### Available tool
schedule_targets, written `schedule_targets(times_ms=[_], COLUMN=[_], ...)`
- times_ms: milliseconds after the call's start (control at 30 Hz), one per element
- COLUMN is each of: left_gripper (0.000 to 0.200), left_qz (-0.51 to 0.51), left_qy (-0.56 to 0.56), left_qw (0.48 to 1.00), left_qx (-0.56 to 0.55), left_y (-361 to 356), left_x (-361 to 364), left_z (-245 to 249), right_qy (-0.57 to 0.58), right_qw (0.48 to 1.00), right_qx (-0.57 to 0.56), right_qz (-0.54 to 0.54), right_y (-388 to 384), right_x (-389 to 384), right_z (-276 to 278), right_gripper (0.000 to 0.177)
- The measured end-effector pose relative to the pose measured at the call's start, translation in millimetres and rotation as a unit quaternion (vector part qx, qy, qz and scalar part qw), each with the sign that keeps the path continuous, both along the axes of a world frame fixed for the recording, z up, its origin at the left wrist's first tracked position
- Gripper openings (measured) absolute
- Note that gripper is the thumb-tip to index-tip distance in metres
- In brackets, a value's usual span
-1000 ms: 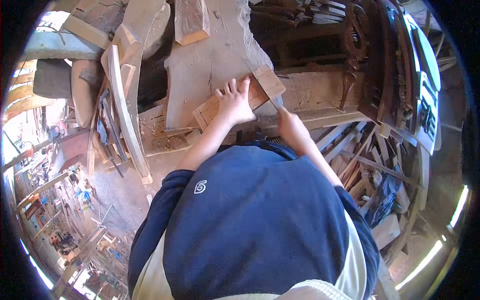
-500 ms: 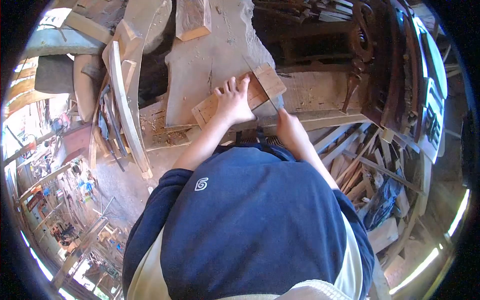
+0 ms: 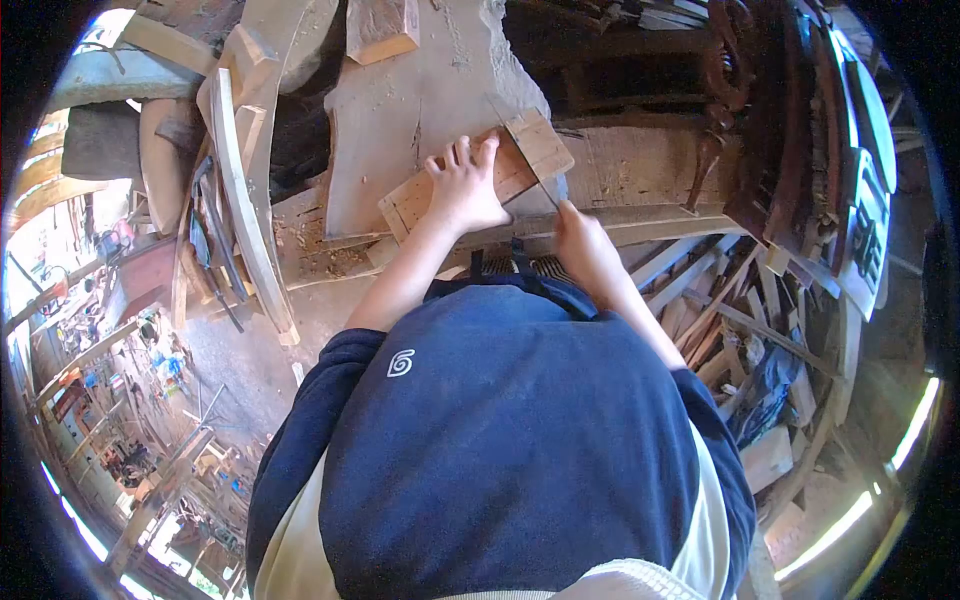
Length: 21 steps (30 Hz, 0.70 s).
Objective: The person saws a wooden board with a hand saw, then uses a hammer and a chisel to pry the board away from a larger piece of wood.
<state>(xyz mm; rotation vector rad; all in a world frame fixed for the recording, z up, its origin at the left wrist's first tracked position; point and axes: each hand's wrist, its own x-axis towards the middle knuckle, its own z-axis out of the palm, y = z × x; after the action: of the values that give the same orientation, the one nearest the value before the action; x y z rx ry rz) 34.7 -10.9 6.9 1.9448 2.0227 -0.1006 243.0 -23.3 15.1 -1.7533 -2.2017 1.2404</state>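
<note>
A rectangular wooden block (image 3: 404, 207) lies at a slant on a broad, rough-edged wood slab (image 3: 385, 115). My left hand (image 3: 467, 192) rests on the block with its fingers spread. A thin saw blade (image 3: 545, 193), seen almost edge-on, runs across the block near its right end. The pale end piece (image 3: 542, 148) lies to the right of the blade. Closed around the near end of the saw is my right hand (image 3: 584, 242), just past the slab's front edge. The saw's handle is hidden in my fist.
Another thick block (image 3: 383, 30) sits at the slab's far side. Long curved timbers (image 3: 240, 190) lean at the left. Offcuts (image 3: 730, 310) are piled low on the right, below carved dark wood (image 3: 718, 110). Wood shavings (image 3: 345, 262) litter the bench's front left.
My right hand has shifted slightly up and forward along the blade's line. My left hand stays on the block. The whole view has moved a little.
</note>
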Motion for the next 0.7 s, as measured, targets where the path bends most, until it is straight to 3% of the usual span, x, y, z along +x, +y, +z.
schedule_targets(times_ms=[133,367,600,700], left_gripper=[0.116,0.119,0.117,0.118], left_qz=[0.01,0.0,0.021,0.01], left_qy=[-0.012,-0.012,-0.037,-0.027], left_qw=[1.0,1.0,0.998,0.999], left_qx=[0.005,-0.009,-0.047,-0.036], left_y=[-1.1,0.5,5.0,1.1], left_x=[-0.7,-1.8,0.4,-3.3], left_z=[1.0,5.0,9.2,5.6], right_qy=[0.025,-0.02,0.009,0.0], right_qw=[0.999,0.997,1.0,1.0], right_qx=[0.031,-0.073,0.018,0.012], right_qz=[-0.017,-0.034,-0.014,-0.016], right_y=[5.4,-55.9,14.7,3.2], right_x=[-18.3,54.8,-20.9,-11.6], right_z=[1.9,42.6,1.8,10.8], right_gripper=[0.016,0.014,0.018,0.018])
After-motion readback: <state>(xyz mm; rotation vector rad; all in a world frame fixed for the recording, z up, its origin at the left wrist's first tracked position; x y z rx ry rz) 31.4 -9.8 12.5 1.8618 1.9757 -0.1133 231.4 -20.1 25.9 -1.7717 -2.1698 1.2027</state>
